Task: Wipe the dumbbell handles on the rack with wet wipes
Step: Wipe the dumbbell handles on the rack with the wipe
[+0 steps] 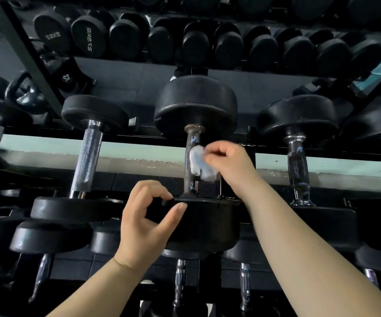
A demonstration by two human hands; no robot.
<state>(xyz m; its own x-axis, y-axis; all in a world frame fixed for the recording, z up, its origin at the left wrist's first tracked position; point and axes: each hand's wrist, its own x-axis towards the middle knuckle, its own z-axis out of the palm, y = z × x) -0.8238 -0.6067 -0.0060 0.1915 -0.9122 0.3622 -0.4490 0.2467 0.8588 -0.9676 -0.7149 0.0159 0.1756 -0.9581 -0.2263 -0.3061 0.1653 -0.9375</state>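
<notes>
Centre dumbbell handle (190, 161) dead ahead on rack (36, 62), long axis running away from me. My right hand (228, 165) pinches wet wipe (199, 167) against its right side; left hand (146, 216) grips near head (205, 223).

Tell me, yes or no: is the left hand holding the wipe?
No, the right hand pinches the wipe against the handle; the left hand grips the dumbbell at its near end.

Blurred wet wipe (199, 163) hides part of handle (191, 140).
</notes>
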